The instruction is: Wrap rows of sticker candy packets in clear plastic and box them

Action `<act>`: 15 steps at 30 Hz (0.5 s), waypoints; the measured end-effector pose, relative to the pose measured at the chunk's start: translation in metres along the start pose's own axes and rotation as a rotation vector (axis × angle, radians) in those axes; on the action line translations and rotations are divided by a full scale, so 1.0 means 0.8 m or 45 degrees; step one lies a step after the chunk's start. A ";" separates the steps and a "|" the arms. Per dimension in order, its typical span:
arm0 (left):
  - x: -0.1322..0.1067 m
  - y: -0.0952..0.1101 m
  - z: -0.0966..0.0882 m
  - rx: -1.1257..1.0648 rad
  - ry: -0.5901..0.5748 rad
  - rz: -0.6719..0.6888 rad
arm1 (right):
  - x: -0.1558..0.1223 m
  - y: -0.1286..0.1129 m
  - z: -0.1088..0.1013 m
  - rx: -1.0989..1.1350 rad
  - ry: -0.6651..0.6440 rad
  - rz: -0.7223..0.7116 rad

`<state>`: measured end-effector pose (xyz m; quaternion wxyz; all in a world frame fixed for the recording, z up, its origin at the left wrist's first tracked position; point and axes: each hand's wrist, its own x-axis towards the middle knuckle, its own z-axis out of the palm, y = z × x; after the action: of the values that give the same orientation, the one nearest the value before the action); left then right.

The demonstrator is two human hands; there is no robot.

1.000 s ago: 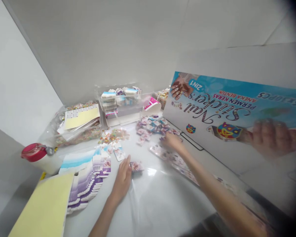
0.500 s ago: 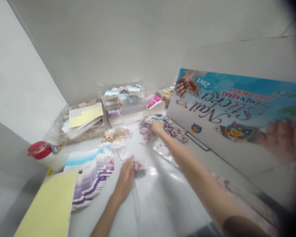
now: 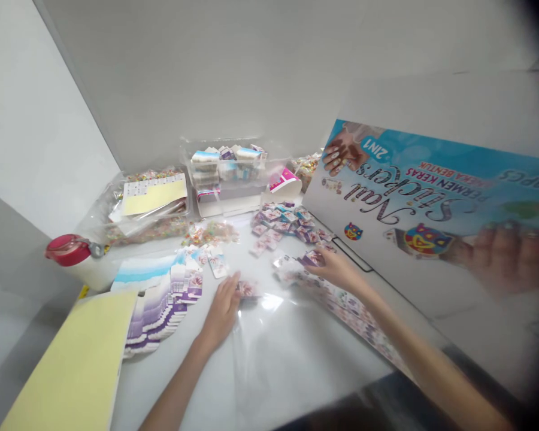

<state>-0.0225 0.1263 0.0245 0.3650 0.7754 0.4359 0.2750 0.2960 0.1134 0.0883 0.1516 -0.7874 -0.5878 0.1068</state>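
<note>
My left hand [image 3: 219, 308] rests on the table with its fingers closed at the left end of a small printed packet [image 3: 248, 290]. Farther right, my right hand [image 3: 339, 270] pinches another small packet, purple and white [image 3: 313, 257], just above the strips of nail stickers [image 3: 341, 299]. Behind it lies a heap of small purple and white packets [image 3: 291, 221]. To the left of my left hand, long fanned rows of purple, white and blue cards [image 3: 157, 317] cover the table, with a loose card [image 3: 218, 263] near their far end.
A large Nail Stickers display card [image 3: 413, 203] stands along the right. At the back are a clear plastic tray [image 3: 238, 170] of packets and a bag of colourful bits [image 3: 153, 230]. A red-lidded bottle [image 3: 74, 257] and a yellow sheet [image 3: 72, 359] occupy the left.
My right hand has come back from the heap, nearer and to the right, now with a purple packet in its fingers. My left hand stays by its packet. The view has shifted slightly.
</note>
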 end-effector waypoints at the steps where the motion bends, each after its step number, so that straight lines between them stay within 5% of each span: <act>1: 0.000 0.001 0.001 0.010 0.001 0.000 | -0.006 0.001 0.002 -0.002 -0.014 0.009; 11: -0.001 0.000 0.000 0.015 0.033 0.023 | -0.023 -0.103 0.039 -0.316 -0.269 0.020; 15: -0.002 -0.002 -0.001 0.011 0.028 0.051 | -0.027 -0.123 0.049 -0.357 -0.272 0.009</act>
<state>-0.0243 0.1259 0.0231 0.3511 0.7825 0.4254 0.2890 0.1883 0.1227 0.0870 -0.0235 -0.7872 -0.6069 0.1075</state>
